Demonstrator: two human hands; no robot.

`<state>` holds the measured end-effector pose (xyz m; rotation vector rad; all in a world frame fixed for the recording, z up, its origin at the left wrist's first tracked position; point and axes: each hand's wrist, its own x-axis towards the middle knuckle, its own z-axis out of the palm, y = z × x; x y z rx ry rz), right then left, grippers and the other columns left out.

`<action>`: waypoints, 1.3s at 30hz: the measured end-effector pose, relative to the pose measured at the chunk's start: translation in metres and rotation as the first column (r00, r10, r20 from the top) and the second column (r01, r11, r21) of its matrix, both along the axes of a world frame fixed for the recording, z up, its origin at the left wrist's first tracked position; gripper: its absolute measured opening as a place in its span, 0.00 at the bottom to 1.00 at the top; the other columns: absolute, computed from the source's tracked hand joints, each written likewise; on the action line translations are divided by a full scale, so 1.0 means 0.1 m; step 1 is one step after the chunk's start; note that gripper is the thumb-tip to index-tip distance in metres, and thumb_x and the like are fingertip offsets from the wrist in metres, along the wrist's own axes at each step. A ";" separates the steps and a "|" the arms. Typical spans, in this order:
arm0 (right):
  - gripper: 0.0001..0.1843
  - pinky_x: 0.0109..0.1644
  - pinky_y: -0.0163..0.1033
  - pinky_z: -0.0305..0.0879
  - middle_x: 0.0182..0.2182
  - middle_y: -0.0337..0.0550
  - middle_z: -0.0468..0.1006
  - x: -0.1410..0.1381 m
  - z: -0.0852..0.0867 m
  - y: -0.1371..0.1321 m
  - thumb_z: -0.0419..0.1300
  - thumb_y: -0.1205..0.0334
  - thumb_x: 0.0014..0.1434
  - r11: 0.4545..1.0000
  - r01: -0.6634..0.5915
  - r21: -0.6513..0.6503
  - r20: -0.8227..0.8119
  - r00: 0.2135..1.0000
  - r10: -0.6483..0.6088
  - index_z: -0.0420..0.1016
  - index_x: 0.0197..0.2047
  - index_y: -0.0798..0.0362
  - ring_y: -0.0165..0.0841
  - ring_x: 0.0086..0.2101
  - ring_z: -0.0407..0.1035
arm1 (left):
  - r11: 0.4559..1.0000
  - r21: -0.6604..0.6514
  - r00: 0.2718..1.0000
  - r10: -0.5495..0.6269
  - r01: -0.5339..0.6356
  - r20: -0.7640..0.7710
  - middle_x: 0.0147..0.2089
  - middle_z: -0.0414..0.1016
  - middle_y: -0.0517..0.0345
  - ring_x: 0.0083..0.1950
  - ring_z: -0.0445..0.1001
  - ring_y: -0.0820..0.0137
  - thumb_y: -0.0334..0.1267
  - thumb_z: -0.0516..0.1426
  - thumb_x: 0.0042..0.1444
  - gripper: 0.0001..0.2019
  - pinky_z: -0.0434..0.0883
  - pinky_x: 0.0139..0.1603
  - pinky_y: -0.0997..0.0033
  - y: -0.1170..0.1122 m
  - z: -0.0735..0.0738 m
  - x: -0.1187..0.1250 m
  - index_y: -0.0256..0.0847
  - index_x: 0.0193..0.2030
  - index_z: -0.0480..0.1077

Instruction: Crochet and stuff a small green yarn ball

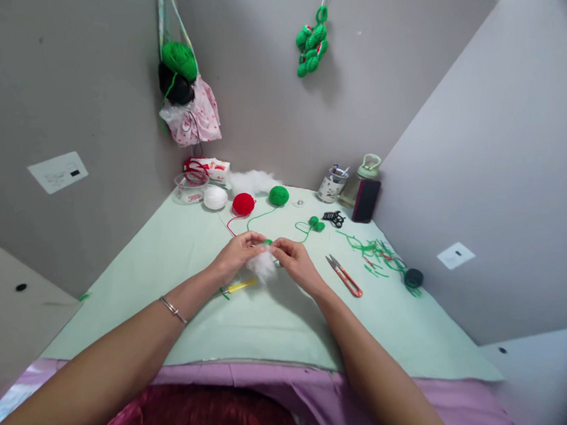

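My left hand (237, 255) and my right hand (297, 264) meet over the middle of the pale green table (169, 275). Both are closed in a pinch on a small green crocheted piece (267, 241) with a tuft of white stuffing (261, 265) hanging under it. A green strand runs from the piece back to a green yarn ball (278, 195). A yellow-handled crochet hook (238, 287) lies on the table just below my left hand.
Red-handled thread snips (345, 276) lie right of my right hand. Behind are a red yarn ball (243, 204), a white ball (214, 198), a clear tub (190, 188), loose stuffing (254, 181), a pen cup (332, 186), a bottle (360, 179), green yarn scraps (376, 252).
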<state>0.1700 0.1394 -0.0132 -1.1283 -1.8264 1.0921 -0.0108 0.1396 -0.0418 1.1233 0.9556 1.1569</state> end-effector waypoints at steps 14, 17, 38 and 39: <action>0.07 0.31 0.37 0.46 0.21 0.29 0.56 -0.12 -0.03 -0.10 0.60 0.57 0.53 0.993 0.055 0.101 0.040 0.997 -0.059 0.68 0.29 0.50 0.28 0.25 0.50 | 0.992 -0.004 0.989 0.123 -0.124 -0.078 0.37 0.73 0.60 0.31 0.71 0.74 0.41 0.61 0.67 0.09 0.72 0.31 0.73 -0.06 -0.03 0.06 0.36 0.45 0.72; 0.11 0.30 0.37 0.45 0.20 0.30 0.56 -0.10 -0.04 -0.06 0.60 0.53 0.53 0.988 0.128 0.091 0.026 0.991 -0.131 0.69 0.28 0.51 0.28 0.24 0.50 | 0.998 -0.020 0.999 0.052 -0.052 0.009 0.30 0.68 0.65 0.27 0.66 0.76 0.41 0.64 0.61 0.10 0.65 0.28 0.76 -0.11 0.06 0.07 0.38 0.40 0.69; 0.07 0.29 0.35 0.46 0.20 0.28 0.59 -0.13 0.00 -0.10 0.61 0.59 0.47 0.998 -0.017 -0.056 -0.075 0.997 0.013 0.69 0.29 0.51 0.26 0.24 0.50 | 0.981 0.026 0.968 0.195 -0.194 -0.155 0.43 0.76 0.55 0.38 0.75 0.70 0.42 0.61 0.68 0.11 0.77 0.38 0.67 -0.04 -0.02 0.09 0.36 0.48 0.73; 0.07 0.29 0.35 0.45 0.19 0.28 0.58 -0.14 -0.02 -0.09 0.61 0.59 0.47 0.999 0.010 -0.045 -0.074 0.997 -0.014 0.68 0.29 0.51 0.26 0.24 0.50 | 0.984 0.016 0.975 0.180 -0.179 -0.131 0.41 0.75 0.57 0.36 0.74 0.71 0.42 0.61 0.67 0.10 0.75 0.36 0.69 -0.06 -0.01 0.10 0.36 0.46 0.73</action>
